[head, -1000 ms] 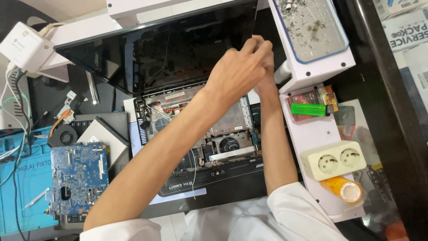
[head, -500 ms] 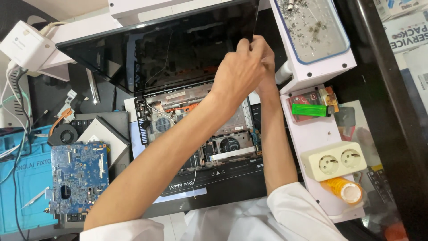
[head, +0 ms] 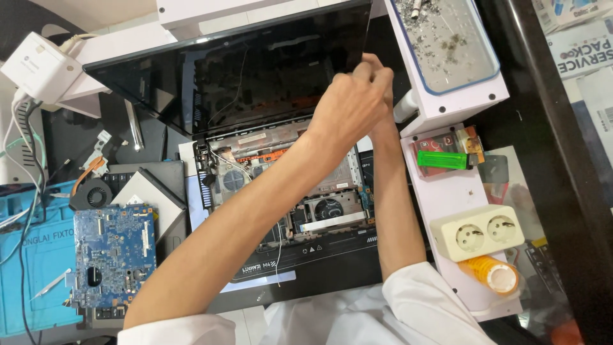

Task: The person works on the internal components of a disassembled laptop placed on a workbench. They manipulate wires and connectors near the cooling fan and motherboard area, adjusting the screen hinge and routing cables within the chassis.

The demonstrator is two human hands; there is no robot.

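Both hands meet at the laptop screen's [head: 255, 70] right edge, steadying it above the opened chassis [head: 287, 191]. The left hand [head: 348, 112] curls closed around that edge; the right hand [head: 383, 83] sits hidden behind it, grip unclear.

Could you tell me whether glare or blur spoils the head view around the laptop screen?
Head view: sharp overall; the dark laptop screen mirrors the opened base, without harsh glare; the left hand is crisp, covering most of the right hand; soft shadows.

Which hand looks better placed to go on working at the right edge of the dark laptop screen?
Probably the left hand: it shows fully in front, fingers at the right edge of the dark laptop screen. The right hand is mostly hidden behind it, its grip unclear.
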